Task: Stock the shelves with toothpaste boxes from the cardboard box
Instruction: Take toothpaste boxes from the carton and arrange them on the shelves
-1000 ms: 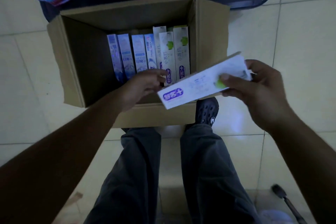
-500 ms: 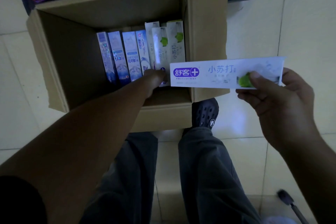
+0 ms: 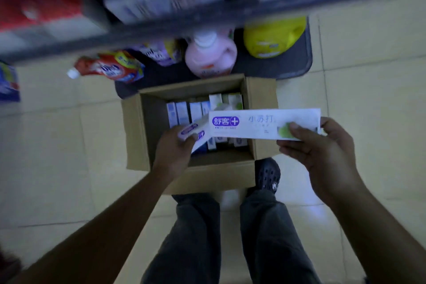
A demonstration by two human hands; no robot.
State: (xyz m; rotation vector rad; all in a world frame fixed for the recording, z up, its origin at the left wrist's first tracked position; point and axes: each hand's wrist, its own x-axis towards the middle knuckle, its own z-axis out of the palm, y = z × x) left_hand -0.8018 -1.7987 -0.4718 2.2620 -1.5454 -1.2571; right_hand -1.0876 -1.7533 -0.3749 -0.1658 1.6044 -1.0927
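An open cardboard box (image 3: 136, 136) sits on the tiled floor in front of my feet. Several toothpaste boxes (image 3: 183, 113) stand upright inside it. My right hand (image 3: 322, 152) pinches a white toothpaste box (image 3: 255, 125) with a purple logo, held level over the carton's right side. My left hand (image 3: 175, 147) grips a second white toothpaste box (image 3: 198, 129), lifted partly out of the row and tilted. Above, blurred shelves (image 3: 207, 14) hold more boxed goods.
A red refill pouch (image 3: 110, 68), a pink bottle (image 3: 211, 57) and a yellow container (image 3: 272, 39) lie on a dark mat (image 3: 297, 62) behind the carton. My legs and a black shoe (image 3: 268, 175) are just below it. Tiled floor spreads on both sides.
My left hand has taken hold of a second toothpaste box and pulled it up from the row. The view has tipped upward, bringing the shelves in. My right hand still holds its box level.
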